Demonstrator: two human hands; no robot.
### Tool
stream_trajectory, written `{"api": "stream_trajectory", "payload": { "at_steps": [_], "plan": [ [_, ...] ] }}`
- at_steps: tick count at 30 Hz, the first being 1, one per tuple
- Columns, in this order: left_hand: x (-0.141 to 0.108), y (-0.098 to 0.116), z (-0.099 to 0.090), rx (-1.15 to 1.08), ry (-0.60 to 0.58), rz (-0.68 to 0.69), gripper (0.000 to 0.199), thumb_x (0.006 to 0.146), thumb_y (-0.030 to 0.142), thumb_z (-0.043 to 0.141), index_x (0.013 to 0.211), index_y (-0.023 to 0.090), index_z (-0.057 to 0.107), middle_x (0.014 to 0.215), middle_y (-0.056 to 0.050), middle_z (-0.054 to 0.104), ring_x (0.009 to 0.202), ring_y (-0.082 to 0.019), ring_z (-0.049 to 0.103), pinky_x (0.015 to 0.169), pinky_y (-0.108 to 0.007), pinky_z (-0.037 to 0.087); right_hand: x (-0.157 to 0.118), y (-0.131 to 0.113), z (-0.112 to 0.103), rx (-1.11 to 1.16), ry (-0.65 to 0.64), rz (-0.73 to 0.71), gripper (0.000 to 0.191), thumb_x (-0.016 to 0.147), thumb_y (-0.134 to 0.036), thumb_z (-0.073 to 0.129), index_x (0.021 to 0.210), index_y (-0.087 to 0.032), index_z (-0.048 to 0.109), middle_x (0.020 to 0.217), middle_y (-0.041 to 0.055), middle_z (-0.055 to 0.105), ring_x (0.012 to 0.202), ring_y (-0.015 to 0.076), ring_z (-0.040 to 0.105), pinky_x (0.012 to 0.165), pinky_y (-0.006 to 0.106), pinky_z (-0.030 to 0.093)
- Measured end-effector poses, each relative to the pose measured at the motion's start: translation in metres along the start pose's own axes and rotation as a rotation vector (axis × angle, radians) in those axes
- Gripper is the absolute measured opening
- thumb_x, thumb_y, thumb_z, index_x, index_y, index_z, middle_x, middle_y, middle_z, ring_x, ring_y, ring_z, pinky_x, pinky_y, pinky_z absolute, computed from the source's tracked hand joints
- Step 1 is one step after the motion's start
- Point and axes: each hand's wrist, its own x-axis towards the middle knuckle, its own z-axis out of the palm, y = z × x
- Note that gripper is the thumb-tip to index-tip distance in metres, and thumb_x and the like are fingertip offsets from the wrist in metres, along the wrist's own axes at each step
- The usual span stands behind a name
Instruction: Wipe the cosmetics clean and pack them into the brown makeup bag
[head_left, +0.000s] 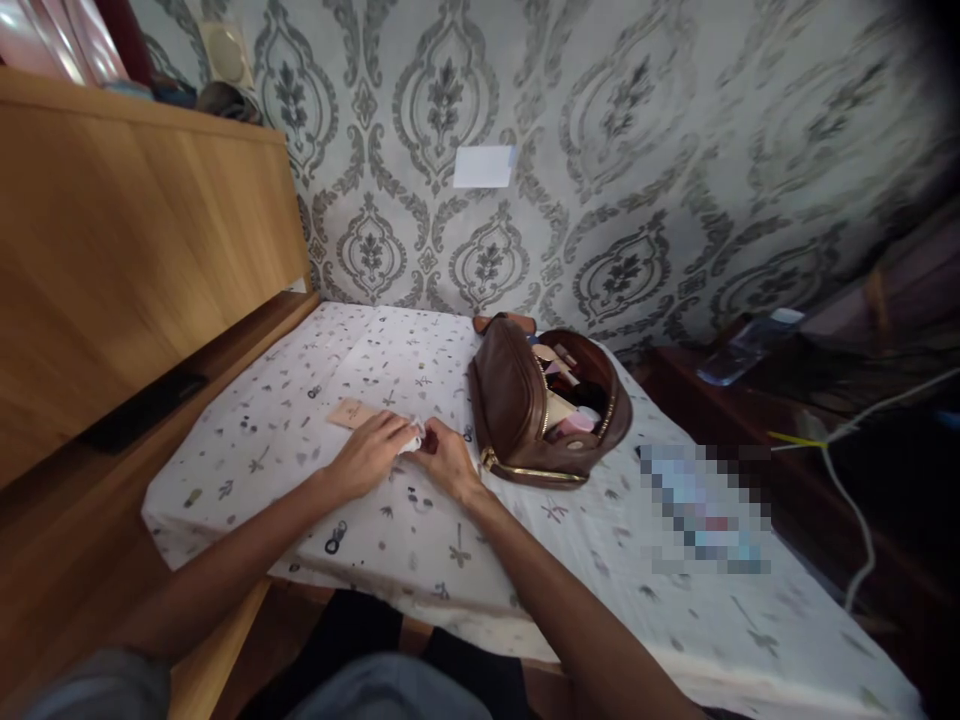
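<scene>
My left hand (373, 453) is closed on a small, crumpled white thing (412, 436) that looks like a tissue or wipe. From the other side my right hand (450, 462) pinches at the same white thing, thumb and fingers drawn together. The two hands nearly meet, and their fingers hide much of it. Just beyond the left hand lies a flat peach-coloured packet (349, 412), partly covered by that hand. To the right of my hands, a brown leather bag (506, 385) stands unzipped, with several cosmetic items inside, among them a pink round-topped one (577, 421).
White patterned cloth (300, 480) covers the surface. A blurred flat object (705, 510) lies on it at right. Wooden furniture (150, 210) borders the left. A clear bottle (750, 347) and white cable (836, 480) are at far right. A patterned wall stands behind.
</scene>
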Motion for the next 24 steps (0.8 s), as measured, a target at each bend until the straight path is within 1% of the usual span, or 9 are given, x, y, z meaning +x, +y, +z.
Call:
{"api": "stream_trajectory", "payload": {
  "at_steps": [3,6,10,13,16,18,19,21,24],
  "plan": [
    [-0.008,-0.018,-0.004,0.042,0.006,-0.07,0.041,0.091,0.006,0.039,0.123,0.018,0.062,0.113,-0.012,0.065,0.105,-0.029,0.054,0.095,-0.046,0.049,-0.001,0.001,0.001,0.038,-0.03,0.016,0.017,0.07,-0.028,0.068,0.081,-0.02,0.058,0.067,-0.0052,0.057,0.061,0.012,0.049,0.058,0.022,0.039],
    [-0.02,-0.041,-0.008,0.048,0.038,-0.173,0.047,0.086,0.001,0.039,0.122,0.017,0.063,0.112,-0.012,0.066,0.107,-0.027,0.055,0.095,-0.043,0.049,-0.002,0.001,0.001,0.041,-0.051,0.026,0.019,0.07,-0.027,0.07,0.084,-0.02,0.059,0.069,-0.0046,0.058,0.062,0.0124,0.05,0.059,0.023,0.039],
    [-0.036,-0.07,-0.011,0.031,0.093,-0.318,0.051,0.081,-0.002,0.038,0.118,0.018,0.066,0.113,-0.011,0.067,0.108,-0.026,0.056,0.097,-0.04,0.049,-0.003,0.001,0.0,-0.031,-0.026,0.007,0.02,0.071,-0.029,0.072,0.086,-0.02,0.062,0.073,-0.003,0.06,0.063,0.0132,0.051,0.061,0.024,0.041],
    [-0.046,-0.083,-0.011,0.035,0.119,-0.381,0.05,0.081,0.0,0.037,0.116,0.019,0.067,0.108,-0.009,0.067,0.105,-0.024,0.058,0.096,-0.04,0.05,-0.004,0.002,0.0,-0.063,0.001,-0.038,0.025,0.073,-0.028,0.072,0.095,-0.02,0.064,0.082,0.0,0.063,0.067,0.0146,0.054,0.063,0.026,0.043],
    [-0.05,-0.087,-0.009,0.036,0.124,-0.4,0.049,0.081,0.0,0.037,0.114,0.019,0.067,0.104,-0.008,0.067,0.103,-0.024,0.059,0.094,-0.039,0.05,-0.005,0.003,0.0,-0.053,0.014,-0.093,0.039,0.074,-0.022,0.068,0.113,-0.023,0.063,0.097,0.0031,0.066,0.071,0.0155,0.056,0.065,0.027,0.046],
    [-0.05,-0.088,-0.008,0.034,0.125,-0.407,0.05,0.079,-0.001,0.037,0.115,0.019,0.066,0.104,-0.007,0.067,0.104,-0.023,0.058,0.095,-0.038,0.05,-0.005,0.003,0.001,-0.05,0.018,-0.129,0.047,0.073,-0.017,0.066,0.12,-0.023,0.062,0.103,0.0043,0.065,0.075,0.016,0.057,0.068,0.028,0.048],
    [-0.05,-0.087,-0.007,0.034,0.127,-0.41,0.051,0.079,-0.002,0.037,0.115,0.019,0.066,0.105,-0.008,0.067,0.105,-0.023,0.058,0.096,-0.039,0.05,-0.005,0.003,0.001,-0.055,0.02,-0.145,0.046,0.073,-0.015,0.065,0.118,-0.023,0.062,0.103,0.0045,0.065,0.077,0.0164,0.058,0.07,0.028,0.049],
    [-0.049,-0.085,-0.007,0.033,0.128,-0.411,0.051,0.079,-0.002,0.037,0.116,0.018,0.066,0.106,-0.009,0.067,0.106,-0.024,0.058,0.097,-0.04,0.05,-0.005,0.001,0.0,-0.069,0.016,-0.165,0.037,0.073,-0.014,0.064,0.109,-0.021,0.065,0.096,0.0038,0.064,0.077,0.0169,0.058,0.071,0.029,0.049],
    [-0.045,-0.077,-0.009,0.027,0.124,-0.391,0.052,0.08,-0.002,0.036,0.119,0.017,0.065,0.111,-0.01,0.066,0.108,-0.025,0.057,0.098,-0.041,0.05,-0.006,-0.004,-0.001,-0.082,0.014,-0.149,0.027,0.073,-0.015,0.064,0.1,-0.02,0.067,0.084,0.0015,0.062,0.072,0.0168,0.058,0.07,0.029,0.048]
  ]
}}
